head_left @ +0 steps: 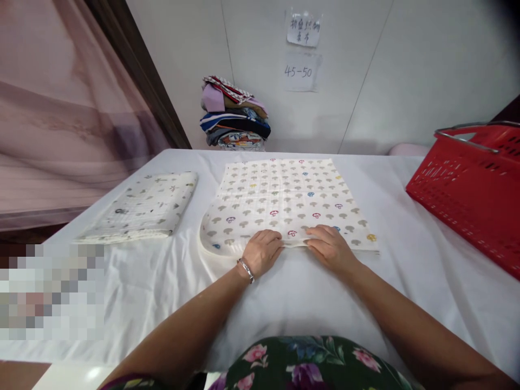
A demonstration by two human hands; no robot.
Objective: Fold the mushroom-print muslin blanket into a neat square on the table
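A white cloth printed with mushrooms (280,200) lies folded and mostly flat on the table, its near left corner rounded. At the middle of its near edge, my left hand (263,253) pinches the layers between fingers and thumb. A little to the right, my right hand (330,248) grips the same edge, fingers on top and the thumb side low. Between the two hands the edge is slightly raised. My left wrist wears a silver bracelet (246,270).
To the left lies another folded white cloth with small grey prints (142,206). A red plastic basket (467,179) with a metal handle stands at the right. Behind the table's far edge rises a stack of folded fabrics (235,116). Pink curtains (73,108) hang at the left.
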